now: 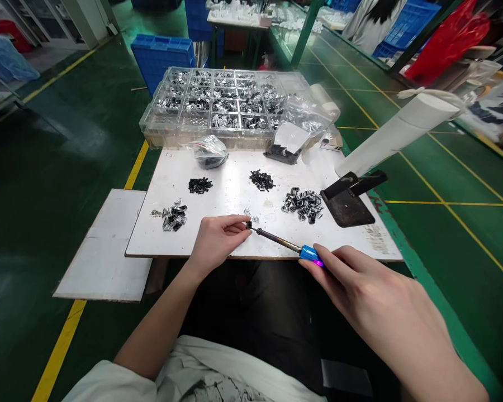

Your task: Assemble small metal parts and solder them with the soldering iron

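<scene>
In my right hand (pixel 360 290) is a soldering iron (pixel 308 254) with a blue handle, its thin metal shaft pointing left. My left hand (pixel 220 237) pinches a small black part (pixel 248 225) between thumb and fingertips, just above the front of the white board. The iron's tip meets or nearly meets that part; contact is too small to tell. Behind the fingers lie tiny clear bits. A pile of black and silver parts (pixel 302 205) sits to the right, and a smaller pile of shiny parts (pixel 175 216) to the left.
Two heaps of tiny black pieces (pixel 200 185) lie farther back on the white board (pixel 230 167). Behind them stand a zip bag (pixel 210 152) and a clear compartment tray (pixel 176 120) of shiny parts. A black stand (pixel 350 206) and a white tube (pixel 398 134) rise at right.
</scene>
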Motion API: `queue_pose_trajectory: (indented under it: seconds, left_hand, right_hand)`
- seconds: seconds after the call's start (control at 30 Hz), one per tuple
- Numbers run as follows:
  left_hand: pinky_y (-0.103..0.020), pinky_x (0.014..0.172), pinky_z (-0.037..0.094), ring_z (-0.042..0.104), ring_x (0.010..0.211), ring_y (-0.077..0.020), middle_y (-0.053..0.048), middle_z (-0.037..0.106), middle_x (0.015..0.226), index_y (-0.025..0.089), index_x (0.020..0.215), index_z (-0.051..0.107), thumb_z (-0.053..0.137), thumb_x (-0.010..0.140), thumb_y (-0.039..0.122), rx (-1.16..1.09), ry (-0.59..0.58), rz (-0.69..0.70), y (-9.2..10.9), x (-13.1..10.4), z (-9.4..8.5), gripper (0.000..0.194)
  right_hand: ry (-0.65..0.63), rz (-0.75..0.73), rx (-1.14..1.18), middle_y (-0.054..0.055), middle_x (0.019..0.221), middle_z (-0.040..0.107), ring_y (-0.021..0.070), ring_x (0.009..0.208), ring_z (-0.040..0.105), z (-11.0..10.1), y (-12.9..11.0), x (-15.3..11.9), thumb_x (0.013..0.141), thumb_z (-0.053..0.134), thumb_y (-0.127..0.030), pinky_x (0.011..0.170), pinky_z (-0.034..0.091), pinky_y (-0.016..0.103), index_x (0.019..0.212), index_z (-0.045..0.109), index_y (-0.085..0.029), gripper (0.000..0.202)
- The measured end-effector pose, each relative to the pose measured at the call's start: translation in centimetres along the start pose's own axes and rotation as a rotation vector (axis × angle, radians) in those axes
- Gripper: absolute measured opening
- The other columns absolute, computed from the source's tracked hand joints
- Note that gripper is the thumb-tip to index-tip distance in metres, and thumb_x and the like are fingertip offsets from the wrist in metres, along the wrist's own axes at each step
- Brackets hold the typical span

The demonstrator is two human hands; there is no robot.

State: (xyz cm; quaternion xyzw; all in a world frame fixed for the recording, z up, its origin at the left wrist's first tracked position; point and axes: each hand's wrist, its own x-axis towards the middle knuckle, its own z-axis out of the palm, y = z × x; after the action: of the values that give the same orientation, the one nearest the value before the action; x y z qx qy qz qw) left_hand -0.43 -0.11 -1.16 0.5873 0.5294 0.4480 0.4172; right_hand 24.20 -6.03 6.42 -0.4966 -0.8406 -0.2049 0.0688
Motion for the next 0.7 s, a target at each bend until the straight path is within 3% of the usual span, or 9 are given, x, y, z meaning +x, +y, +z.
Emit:
queue_pose_trajectory:
  seconds: [0.7]
  left_hand:
    - [-0.031, 0.080, 0.067, 0.077, 0.075, -0.0193, -0.004, 0.080, 0.081, 0.018, 0.100, 0.081, 0.081, 0.077, 0.029, 0.027, 0.004, 0.005, -0.08, 0.09, -0.02, 0.026]
  right_hand:
    - [-0.032, -0.022, -0.011, 0.002, 0.069, 0.057, 0.0130, 0.050, 0.049, -0.67, -0.58, 0.50, 0.106, 0.037, -0.041, 0.050, 0.020, 0.033, 0.100, 0.071, -0.016, 0.042]
